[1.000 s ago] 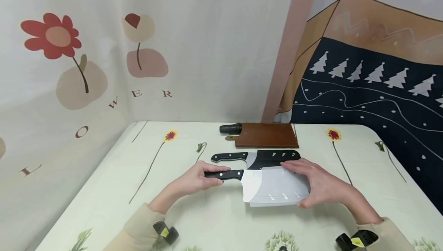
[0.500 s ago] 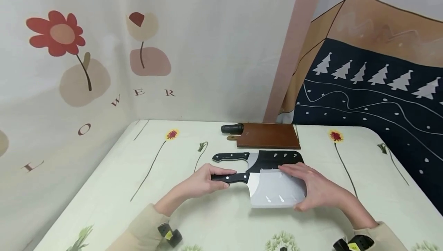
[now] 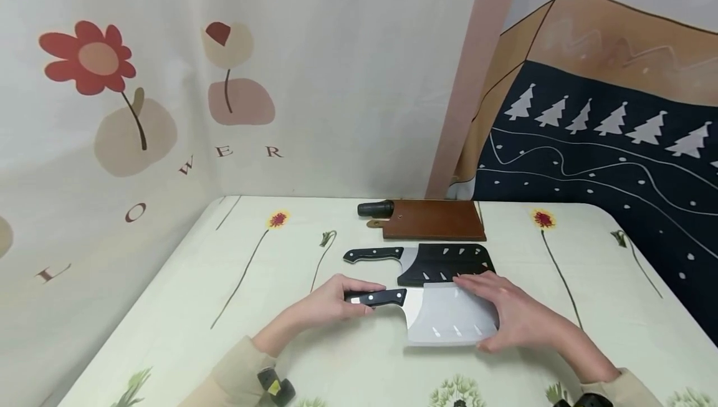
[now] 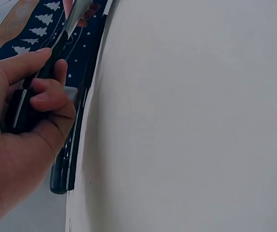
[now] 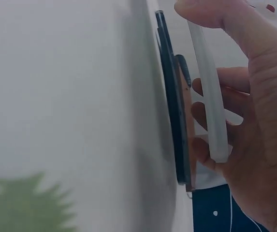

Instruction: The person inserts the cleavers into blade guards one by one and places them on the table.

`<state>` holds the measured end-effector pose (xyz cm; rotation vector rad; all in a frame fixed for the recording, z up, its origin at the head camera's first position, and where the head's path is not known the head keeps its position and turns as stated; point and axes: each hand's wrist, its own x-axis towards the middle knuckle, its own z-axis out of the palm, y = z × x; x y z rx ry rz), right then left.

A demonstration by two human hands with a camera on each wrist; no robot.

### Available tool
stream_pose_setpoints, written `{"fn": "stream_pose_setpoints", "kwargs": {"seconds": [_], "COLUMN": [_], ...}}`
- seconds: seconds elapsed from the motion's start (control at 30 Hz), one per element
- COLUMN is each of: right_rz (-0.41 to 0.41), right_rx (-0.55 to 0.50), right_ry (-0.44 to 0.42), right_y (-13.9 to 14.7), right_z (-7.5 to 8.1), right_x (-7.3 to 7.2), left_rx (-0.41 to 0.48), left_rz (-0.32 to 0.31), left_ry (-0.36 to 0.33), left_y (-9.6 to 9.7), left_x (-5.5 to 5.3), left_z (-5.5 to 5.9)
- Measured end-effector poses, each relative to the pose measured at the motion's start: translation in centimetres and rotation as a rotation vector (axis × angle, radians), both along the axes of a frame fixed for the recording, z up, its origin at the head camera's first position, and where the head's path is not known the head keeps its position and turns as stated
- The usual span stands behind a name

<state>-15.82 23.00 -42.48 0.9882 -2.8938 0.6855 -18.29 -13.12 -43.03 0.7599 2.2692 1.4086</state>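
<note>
In the head view my left hand [image 3: 331, 301] grips the black riveted handle [image 3: 387, 296] of a cleaver [image 3: 413, 304]. Its blade sits in a milky white blade guard [image 3: 454, 313], leaving a strip of bare metal beside the handle. My right hand [image 3: 513, 307] holds the guard's right end, fingers at the far edge and thumb at the near edge. Edge-on in the right wrist view, the guard [image 5: 211, 106] stands off the table between thumb and fingers. The left wrist view shows thumb and fingers wrapped about the dark handle [image 4: 20, 111].
Just behind lies a second cleaver [image 3: 373, 254] in a black blade guard [image 3: 443, 263]. Farther back, a brown leather-like sheath [image 3: 434, 220] with a black handle [image 3: 376, 209] lies near the wall. A flowered cloth [image 3: 269, 357] covers the table.
Both hands have brought the white-guarded cleaver nearer to me, uncovering more of the black guard behind. The strip of bare blade beside the handle has become narrower.
</note>
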Motion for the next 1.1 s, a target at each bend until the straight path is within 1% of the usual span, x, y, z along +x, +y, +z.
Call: {"fn": "stream_pose_setpoints", "kwargs": {"seconds": [0.07, 0.23, 0.3, 0.47, 0.63, 0.73, 0.8, 0.97, 1.03, 1.1], "right_rz": [-0.003, -0.025, -0.029, -0.027, -0.036, -0.051, -0.06, -0.075, -0.085, -0.098], "right_rx": [0.004, 0.026, 0.038, 0.073, 0.102, 0.114, 0.112, 0.096, 0.09, 0.085], "right_ry": [-0.009, -0.03, -0.033, -0.041, -0.027, -0.027, -0.023, -0.003, -0.004, -0.009], "right_y": [-0.1, -0.4, -0.4, -0.1, -0.2, -0.7, -0.9, -1.0, -0.9, -0.9], "right_z": [-0.1, -0.3, -0.4, -0.6, -0.9, -1.1, -1.2, -1.3, -1.4, -1.5], "right_x": [0.1, 0.3, 0.3, 0.5, 0.4, 0.4, 0.4, 0.5, 0.6, 0.7], "left_rx": [-0.019, -0.065, -0.088, -0.131, -0.117, -0.112, -0.133, -0.199, -0.21, -0.206], "left_rz": [-0.01, -0.03, -0.041, -0.051, -0.038, -0.036, -0.037, -0.038, -0.043, -0.052], "left_ry": [0.015, 0.078, 0.086, 0.036, -0.031, -0.053, -0.032, 0.051, 0.066, 0.065], "left_y": [-0.1, -0.7, -1.1, -2.0, -3.0, -3.6, -3.8, -4.0, -4.0, -4.1], "left_x": [0.0, -0.2, -0.2, 0.0, 0.1, 0.1, 0.1, 0.2, 0.2, 0.1], "left_z": [-0.1, -0.3, -0.3, -0.2, -0.2, -0.2, -0.2, -0.2, -0.2, -0.2]}}
